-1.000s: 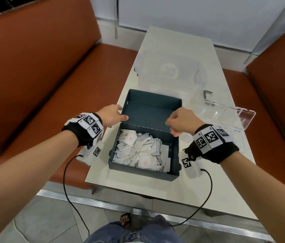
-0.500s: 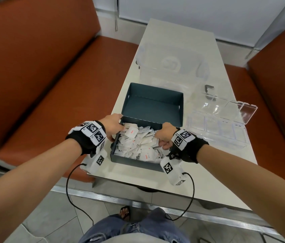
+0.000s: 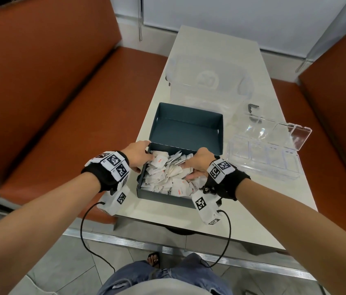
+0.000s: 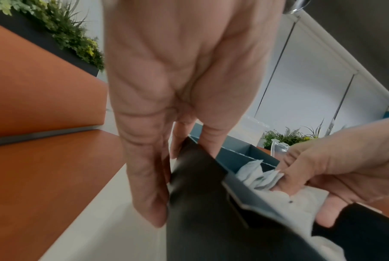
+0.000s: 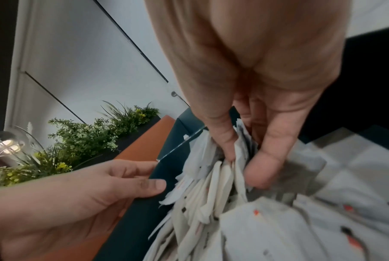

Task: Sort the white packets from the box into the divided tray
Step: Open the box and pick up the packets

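Head view first: the white packets [image 3: 168, 177] lie heaped in the near half of the dark blue box [image 3: 187, 126], which sits on the tabletop [image 3: 216, 50] close to its near edge. The right hand [image 3: 198, 163] reaches into the heap, its fingers [image 5: 222, 139] and thumb pinching several packets together (the right wrist view shows this plainly). The left hand [image 3: 137, 154] grips the box's left wall, thumb inside and fingers [image 4: 144, 176] pressed against the outside. Just right of the box stands the clear divided tray [image 3: 263, 162], its hinged lid [image 3: 280, 130] open. Beyond the box rests a clear lidded container [image 3: 208, 81]. Orange benches [image 3: 61, 103] flank the tabletop.
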The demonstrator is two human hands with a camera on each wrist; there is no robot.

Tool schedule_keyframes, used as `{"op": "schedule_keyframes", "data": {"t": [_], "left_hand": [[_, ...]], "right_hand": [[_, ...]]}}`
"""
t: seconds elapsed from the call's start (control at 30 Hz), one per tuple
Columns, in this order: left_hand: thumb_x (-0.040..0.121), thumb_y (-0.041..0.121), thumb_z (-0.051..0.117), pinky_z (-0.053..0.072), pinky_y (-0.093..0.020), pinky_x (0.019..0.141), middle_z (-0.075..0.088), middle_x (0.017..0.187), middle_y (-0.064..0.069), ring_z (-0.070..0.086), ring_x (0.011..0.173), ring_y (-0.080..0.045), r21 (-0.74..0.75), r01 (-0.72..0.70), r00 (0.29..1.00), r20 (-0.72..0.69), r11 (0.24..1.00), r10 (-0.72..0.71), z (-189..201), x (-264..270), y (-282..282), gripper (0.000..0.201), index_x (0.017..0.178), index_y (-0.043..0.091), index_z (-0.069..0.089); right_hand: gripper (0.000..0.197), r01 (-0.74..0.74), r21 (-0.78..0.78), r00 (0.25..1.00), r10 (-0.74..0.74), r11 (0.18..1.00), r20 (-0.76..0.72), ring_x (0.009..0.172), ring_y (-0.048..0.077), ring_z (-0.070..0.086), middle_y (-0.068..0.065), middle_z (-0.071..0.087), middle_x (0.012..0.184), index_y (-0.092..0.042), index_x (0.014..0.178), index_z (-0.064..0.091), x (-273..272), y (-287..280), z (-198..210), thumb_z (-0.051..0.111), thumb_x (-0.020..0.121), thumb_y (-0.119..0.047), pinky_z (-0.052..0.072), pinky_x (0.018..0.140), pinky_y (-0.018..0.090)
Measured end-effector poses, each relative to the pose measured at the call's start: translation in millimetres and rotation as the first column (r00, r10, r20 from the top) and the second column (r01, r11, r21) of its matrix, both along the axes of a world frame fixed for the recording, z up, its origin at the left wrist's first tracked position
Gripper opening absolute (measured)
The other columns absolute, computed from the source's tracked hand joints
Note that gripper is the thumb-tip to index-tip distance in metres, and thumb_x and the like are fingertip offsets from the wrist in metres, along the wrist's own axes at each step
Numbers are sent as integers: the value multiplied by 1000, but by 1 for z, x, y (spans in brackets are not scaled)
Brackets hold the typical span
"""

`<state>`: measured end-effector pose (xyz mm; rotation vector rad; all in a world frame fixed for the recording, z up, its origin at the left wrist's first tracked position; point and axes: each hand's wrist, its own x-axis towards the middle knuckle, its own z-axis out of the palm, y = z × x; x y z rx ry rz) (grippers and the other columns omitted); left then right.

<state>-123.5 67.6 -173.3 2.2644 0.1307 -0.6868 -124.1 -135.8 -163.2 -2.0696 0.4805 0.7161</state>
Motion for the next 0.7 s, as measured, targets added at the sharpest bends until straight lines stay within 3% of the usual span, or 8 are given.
{"op": "schedule_keyframes", "data": {"t": [0.07, 0.17, 0.3, 0.4, 0.47, 0.57, 0.63, 0.7], "left_hand": [[97, 25, 56, 60, -34, 66, 51, 131, -12, 60, 92, -24, 48, 37, 999, 14, 998, -38, 1, 1, 3, 55, 146, 16, 33], [96, 35, 56, 57, -33, 77, 49, 136, -11, 59, 101, -25, 156, 81, 990, 106, 984, -98, 11, 5, 7, 66, 150, 14, 25], [96, 37, 54, 43, -37, 100, 50, 141, -6, 50, 124, -25, 202, 35, 939, 328, 979, -101, 34, 12, 7, 60, 148, 16, 31], [97, 38, 51, 51, -41, 96, 59, 129, 2, 57, 114, -20, -3, -23, 888, 460, 1000, 21, 55, 14, -3, 47, 141, 20, 43], [97, 41, 51, 57, -34, 85, 62, 119, 7, 64, 102, -12, -239, -33, 872, 467, 971, 144, 71, 13, -15, 42, 135, 23, 50], [94, 47, 51, 57, -23, 80, 62, 123, 6, 63, 104, -4, -561, -23, 920, 312, 828, 238, 92, 6, -41, 36, 123, 26, 56], [94, 50, 49, 57, -32, 85, 65, 124, 2, 64, 109, -10, -694, -9, 965, 181, 720, 187, 103, 3, -60, 40, 122, 24, 58], [95, 52, 46, 56, -42, 88, 68, 120, -3, 66, 109, -19, -788, -19, 993, 57, 615, 104, 111, 0, -76, 44, 125, 22, 59]], "right_hand": [[29, -8, 9, 1000, 8, 1000, 3, 77, 31, 71, 18, 60, 79, -1, 92, 50, -3, -9, 5, 76, 78, -4, 60, 71, 44], [28, 31, 88, 999, -33, 996, 21, 85, 38, 70, 33, 59, 116, 11, 102, 53, -6, -23, 15, 69, 81, 3, 58, 78, 48], [27, 27, 136, 994, -41, 990, 100, 74, 26, 70, 26, 65, 106, 17, 103, 57, -9, -39, 37, 67, 84, 1, 61, 62, 37], [8, -3, 247, 983, -42, 969, 178, 75, 18, 70, 10, 68, 93, 2, 94, 63, -11, -49, 63, 65, 86, -2, 60, 56, 30], [8, -23, 365, 972, -66, 931, 227, 81, 19, 72, 8, 72, 95, -7, 97, 64, -12, -51, 81, 63, 89, -4, 59, 61, 29], [14, -59, 551, 952, -119, 832, 282, 91, 23, 72, 8, 74, 101, -10, 103, 64, -15, -52, 105, 58, 92, -4, 60, 70, 34], [15, -105, 609, 926, -146, 786, 349, 93, 24, 72, 9, 74, 102, -9, 106, 64, -17, -50, 116, 57, 93, -5, 60, 72, 33], [17, -135, 585, 885, -168, 800, 434, 89, 21, 72, 8, 74, 99, -8, 109, 64, -18, -48, 122, 59, 92, -8, 58, 69, 28]]}}
